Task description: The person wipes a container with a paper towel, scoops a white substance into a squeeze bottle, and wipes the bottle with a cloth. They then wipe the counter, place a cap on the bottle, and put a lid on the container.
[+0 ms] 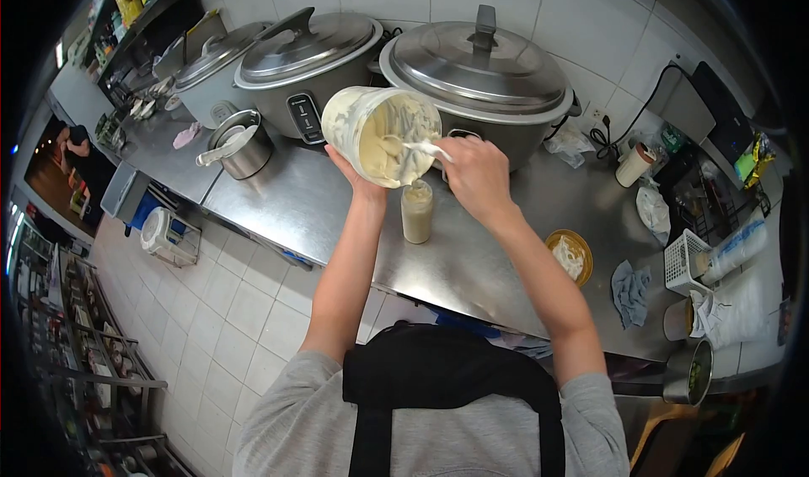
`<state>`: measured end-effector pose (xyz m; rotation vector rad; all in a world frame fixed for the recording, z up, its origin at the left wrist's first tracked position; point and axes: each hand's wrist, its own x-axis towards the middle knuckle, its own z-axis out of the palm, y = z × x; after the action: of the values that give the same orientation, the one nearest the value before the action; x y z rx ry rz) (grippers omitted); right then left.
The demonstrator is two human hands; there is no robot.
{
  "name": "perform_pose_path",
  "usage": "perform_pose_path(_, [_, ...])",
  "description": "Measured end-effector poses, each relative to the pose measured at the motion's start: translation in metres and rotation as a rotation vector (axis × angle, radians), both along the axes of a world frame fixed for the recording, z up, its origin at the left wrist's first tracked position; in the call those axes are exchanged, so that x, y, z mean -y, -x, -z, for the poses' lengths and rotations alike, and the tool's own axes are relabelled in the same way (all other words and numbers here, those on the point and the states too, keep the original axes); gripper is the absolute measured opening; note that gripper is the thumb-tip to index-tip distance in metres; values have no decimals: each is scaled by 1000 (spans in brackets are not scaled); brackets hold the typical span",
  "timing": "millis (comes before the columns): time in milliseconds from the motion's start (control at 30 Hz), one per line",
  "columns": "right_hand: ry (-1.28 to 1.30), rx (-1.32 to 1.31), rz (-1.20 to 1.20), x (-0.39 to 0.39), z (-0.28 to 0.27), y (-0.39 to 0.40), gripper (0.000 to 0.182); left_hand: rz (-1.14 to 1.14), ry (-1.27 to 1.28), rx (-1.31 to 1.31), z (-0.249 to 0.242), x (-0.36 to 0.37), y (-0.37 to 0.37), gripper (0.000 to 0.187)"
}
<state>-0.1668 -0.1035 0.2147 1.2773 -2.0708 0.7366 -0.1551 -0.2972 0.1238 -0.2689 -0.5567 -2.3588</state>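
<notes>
My left hand [358,172] is wrapped under a plastic tub [344,121], which tips forward with its mouth toward me. Thick cream-coloured sauce [383,152] coats the tub's inside and gathers at its lower lip. Closed fingers of my right hand [479,176] grip a slim white utensil [431,149], whose cream-smeared head reaches into the tub. Directly beneath the lip, a clear bottle [416,216] stands upright on the steel counter [337,216], filled with pale sauce almost to its top. Sauce at the lip overlaps the bottle's mouth in this view.
Large lidded cookers [480,72] line the wall behind the tub. A steel pot [240,144] stands left. On the right lie a yellow lid [570,256] smeared with white, a blue-grey cloth [630,293] and a white basket [687,262]. A person [77,161] stands far left.
</notes>
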Motion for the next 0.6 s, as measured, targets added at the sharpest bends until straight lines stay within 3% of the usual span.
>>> perform_pose_path(133, [231, 286, 25, -26, 15, -15, 14, 42, 95, -48, 0, -2, 1, 84])
perform_pose_path(300, [277, 586, 50, -50, 38, -17, 14, 5, 25, -6, 2, -4, 9, 85])
perform_pose_path(367, [408, 705, -25, -57, 48, -16, 16, -10, 12, 6, -4, -10, 7, 86])
perform_pose_path(600, [413, 615, -105, -78, 67, -11, 18, -60, -35, 90, -5, -12, 4, 86])
